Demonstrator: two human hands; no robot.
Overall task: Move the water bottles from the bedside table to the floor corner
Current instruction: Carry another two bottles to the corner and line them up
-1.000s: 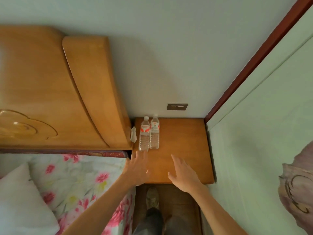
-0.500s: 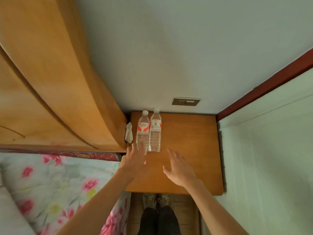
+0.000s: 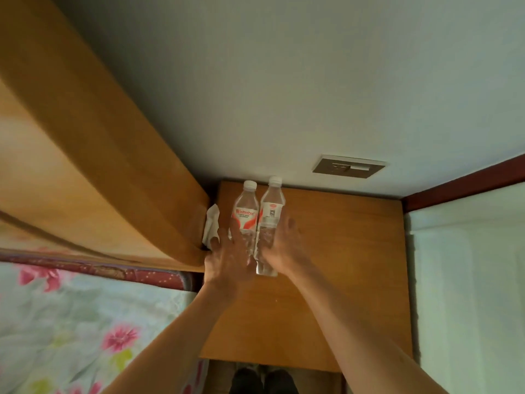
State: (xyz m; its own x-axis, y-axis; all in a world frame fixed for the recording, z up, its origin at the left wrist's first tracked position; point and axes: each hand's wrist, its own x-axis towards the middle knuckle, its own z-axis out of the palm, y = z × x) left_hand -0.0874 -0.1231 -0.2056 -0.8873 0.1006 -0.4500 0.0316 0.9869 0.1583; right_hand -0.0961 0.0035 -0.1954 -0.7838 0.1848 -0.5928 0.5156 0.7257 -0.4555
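**Closing on both bottles**

Advanced from mid-table to the bottles since half a second ago: left hand (image 3: 227,257) and right hand (image 3: 279,248), fingers straight and spread, not yet wrapped. Upright and touching near the bedside table's (image 3: 341,265) back-left corner: Wahaha water bottle (image 3: 245,214) and neighbouring water bottle (image 3: 271,211). Wrap each below its label, then lift straight, clear of the tissue (image 3: 212,223) by the headboard (image 3: 113,180).

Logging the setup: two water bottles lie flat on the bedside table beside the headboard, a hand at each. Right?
Not flat: in the head view the left bottle and right bottle stand upright on the bedside table beside the headboard, left hand and right hand at them.
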